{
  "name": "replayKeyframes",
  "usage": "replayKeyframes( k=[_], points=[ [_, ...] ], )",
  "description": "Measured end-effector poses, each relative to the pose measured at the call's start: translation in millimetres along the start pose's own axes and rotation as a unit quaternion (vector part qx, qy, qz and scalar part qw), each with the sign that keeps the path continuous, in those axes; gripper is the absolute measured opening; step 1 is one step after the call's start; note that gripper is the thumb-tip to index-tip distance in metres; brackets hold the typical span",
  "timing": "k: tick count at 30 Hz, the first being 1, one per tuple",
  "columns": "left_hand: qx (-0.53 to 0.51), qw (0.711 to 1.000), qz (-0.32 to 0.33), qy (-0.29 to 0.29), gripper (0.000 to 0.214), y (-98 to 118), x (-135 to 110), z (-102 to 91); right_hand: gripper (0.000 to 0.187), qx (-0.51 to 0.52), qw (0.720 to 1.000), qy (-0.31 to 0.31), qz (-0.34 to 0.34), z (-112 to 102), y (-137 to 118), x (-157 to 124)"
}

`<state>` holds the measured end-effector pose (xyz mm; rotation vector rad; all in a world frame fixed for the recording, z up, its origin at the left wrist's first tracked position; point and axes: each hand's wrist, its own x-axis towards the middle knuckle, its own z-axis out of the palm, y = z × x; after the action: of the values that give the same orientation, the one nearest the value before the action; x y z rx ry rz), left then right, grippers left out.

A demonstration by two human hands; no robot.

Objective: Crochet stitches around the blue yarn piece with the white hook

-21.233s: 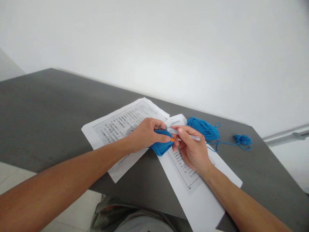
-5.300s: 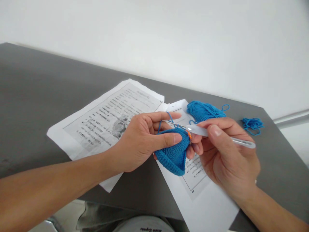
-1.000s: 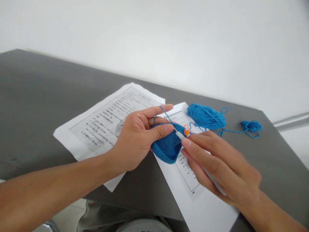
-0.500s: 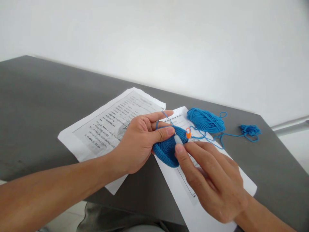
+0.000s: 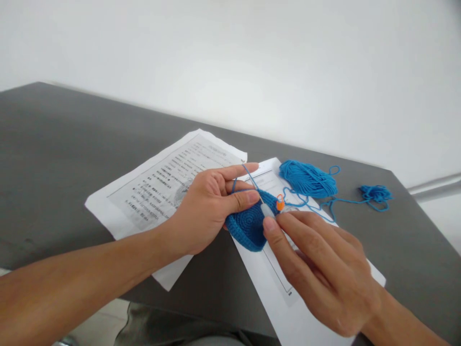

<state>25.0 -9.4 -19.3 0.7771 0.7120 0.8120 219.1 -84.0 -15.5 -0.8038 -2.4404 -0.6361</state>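
A round blue crochet piece (image 5: pixel 248 223), worked in a spiral with a curled edge, is pinched under the thumb of my left hand (image 5: pixel 212 206). Blue working yarn loops over that hand's raised forefinger and runs down to the piece. My right hand (image 5: pixel 320 269) is closed round the pale grey handle of a crochet hook (image 5: pixel 266 210); its thin metal shaft meets the top edge of the piece, though the tip is too small to make out. An orange stitch marker (image 5: pixel 280 204) hangs at the right edge of the piece.
A skein of blue yarn (image 5: pixel 308 179) lies behind my right hand, with a small yarn tangle (image 5: pixel 375 194) farther right. Loose strands join them. Two printed sheets, one left (image 5: pixel 144 192) and one right (image 5: pixel 270 274), lie on the grey table (image 5: pixel 90 139). A white wall (image 5: pixel 230 62) stands behind.
My right hand and the hook have shifted slightly right and down. The crochet piece has tilted a little in my left hand, which otherwise keeps its grip.
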Motion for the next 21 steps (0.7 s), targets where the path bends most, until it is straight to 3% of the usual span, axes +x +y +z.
replayKeyframes(
  k=[5,10,21],
  points=[
    [-0.051,0.998,-0.030,-0.005,0.062,2,-1,2.9,0.024,-0.027,0.999,0.025,0.036,4,-11,-1],
    [-0.022,1.000,0.007,0.011,0.073,1,-1,2.9,0.026,-0.023,0.996,0.030,0.086,12,-19,2],
    [0.089,0.994,0.059,0.023,0.084,3,2,-0.2,0.025,0.022,0.999,-0.015,0.026,-2,-1,-1]
  ],
)
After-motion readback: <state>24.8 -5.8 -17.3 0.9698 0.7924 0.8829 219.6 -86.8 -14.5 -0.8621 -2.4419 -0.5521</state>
